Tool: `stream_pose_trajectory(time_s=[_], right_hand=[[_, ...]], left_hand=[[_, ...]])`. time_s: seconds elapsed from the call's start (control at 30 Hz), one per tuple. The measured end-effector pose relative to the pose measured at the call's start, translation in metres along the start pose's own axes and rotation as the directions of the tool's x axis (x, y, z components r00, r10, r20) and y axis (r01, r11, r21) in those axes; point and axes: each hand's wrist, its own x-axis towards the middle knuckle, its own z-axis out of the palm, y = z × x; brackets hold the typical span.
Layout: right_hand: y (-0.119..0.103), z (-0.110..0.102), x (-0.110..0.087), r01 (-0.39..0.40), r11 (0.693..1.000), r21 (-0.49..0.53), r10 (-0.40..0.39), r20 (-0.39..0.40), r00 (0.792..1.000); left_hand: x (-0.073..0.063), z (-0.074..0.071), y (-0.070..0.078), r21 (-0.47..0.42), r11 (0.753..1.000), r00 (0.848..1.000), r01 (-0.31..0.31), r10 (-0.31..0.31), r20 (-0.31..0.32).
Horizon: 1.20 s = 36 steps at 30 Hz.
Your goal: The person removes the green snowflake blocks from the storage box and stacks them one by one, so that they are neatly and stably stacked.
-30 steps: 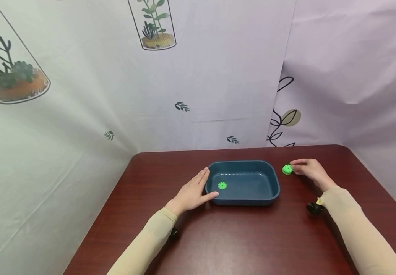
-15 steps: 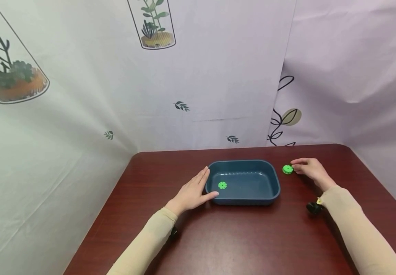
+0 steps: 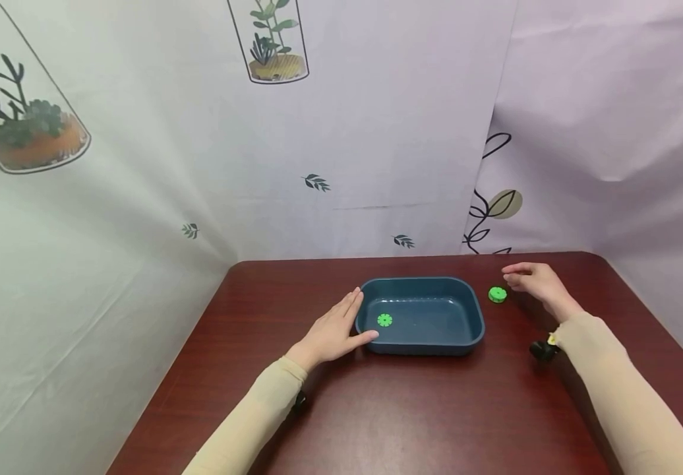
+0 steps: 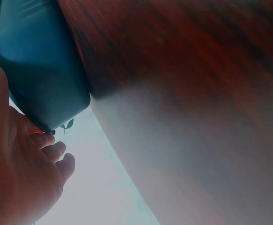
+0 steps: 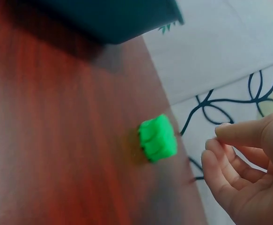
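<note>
My left hand (image 3: 331, 331) rests against the left end of the dark blue tray (image 3: 424, 348), its fingers straight along the rim and its thumb over the front corner. In the left wrist view, fingertips touch the outside of the tray (image 4: 38, 65). A flat green notched snowflake disc (image 3: 384, 320) lies inside the tray. Right of the tray, a short stack of green notched discs (image 3: 498, 295) stands on the table. My right hand (image 3: 536, 284) hovers just beyond and right of that stack (image 5: 158, 138), fingers loosely curled. No disc shows between its thumb and fingers.
The dark red wooden table (image 3: 424, 415) ends at the back against a pale printed cloth (image 3: 347, 132). Another cloth wall hangs close on the right. A small black device (image 3: 543, 350) sits under the right wrist.
My right hand has lifted up and away from the green stack, which it was touching before. The left hand and the tray stay put. The head view has shifted slightly.
</note>
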Motion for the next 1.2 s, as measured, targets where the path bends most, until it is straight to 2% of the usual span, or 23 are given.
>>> stream_pose_trajectory(time_s=[0.37, 0.57, 0.73, 0.9, 1.1, 1.2], right_hand=[[-0.041, 0.005, 0.017, 0.001, 0.999, -0.05, 0.002, 0.063, 0.998], [-0.066, 0.018, 0.024, 0.085, 0.993, -0.079, -0.077, 0.101, 0.992], [-0.085, 0.032, 0.03, 0.126, 0.984, -0.123, -0.11, 0.129, 0.986], [-0.097, 0.052, 0.035, 0.189, 0.969, -0.157, -0.164, 0.156, 0.974], [-0.108, 0.081, 0.04, 0.291, 0.926, -0.241, -0.244, 0.209, 0.947], [-0.112, 0.094, 0.04, 0.327, 0.911, -0.252, -0.264, 0.254, 0.93]], left_hand=[[0.0, -0.003, -0.001, 0.004, 1.0, 1.0, 0.002, -0.002, -0.005], [-0.001, -0.003, -0.003, 0.008, 1.0, 1.0, -0.005, 0.005, -0.004], [-0.001, -0.004, -0.002, 0.011, 1.0, 1.0, -0.01, 0.01, -0.002], [-0.002, -0.004, -0.001, 0.009, 1.0, 1.0, -0.005, 0.005, 0.004], [-0.003, -0.003, -0.001, -0.002, 1.0, 1.0, 0.0, 0.0, 0.002], [-0.004, -0.001, -0.001, -0.01, 1.0, 1.0, 0.003, -0.003, 0.005]])
